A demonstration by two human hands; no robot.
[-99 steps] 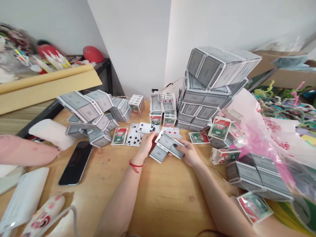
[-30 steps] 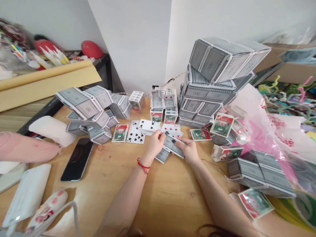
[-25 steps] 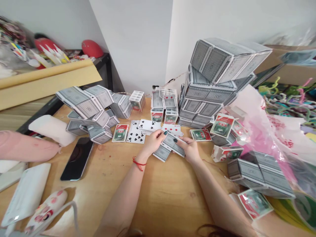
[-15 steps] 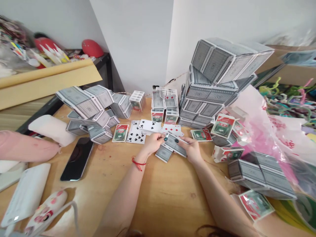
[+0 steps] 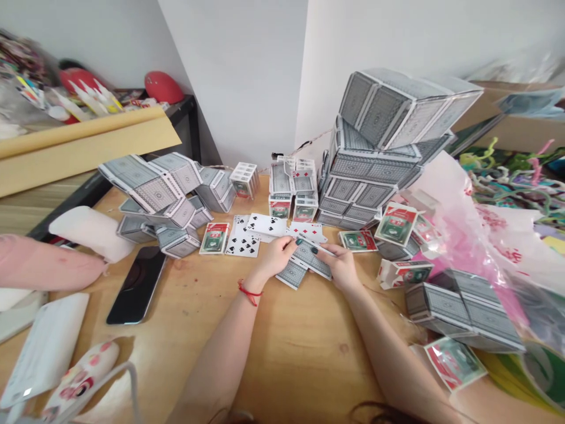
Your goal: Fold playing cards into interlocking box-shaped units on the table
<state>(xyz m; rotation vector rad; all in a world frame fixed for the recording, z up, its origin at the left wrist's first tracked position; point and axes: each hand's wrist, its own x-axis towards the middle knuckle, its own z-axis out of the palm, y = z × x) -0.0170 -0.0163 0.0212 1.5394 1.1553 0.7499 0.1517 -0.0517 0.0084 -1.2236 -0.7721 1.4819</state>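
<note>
Grey-backed cards (image 5: 305, 257), overlapping at an angle, over worktop (image 5: 293, 353). Left hand (image 5: 276, 257): fingers pinching one end of the upper one. Right hand (image 5: 342, 270): fingers gripping its other end. Face-up cards (image 5: 244, 242) just beyond; card tower (image 5: 375, 156) behind, right.

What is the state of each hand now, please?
Left hand: closed, pinching the left end of the grey-backed cards.
Right hand: closed, holding the same grey-backed cards.

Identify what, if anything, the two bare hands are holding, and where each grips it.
A rectangular, grey-and-white patterned playing card: the left hand pinches its upper-left end; the right hand grips its right edge, thumb on the patterned face.
</note>
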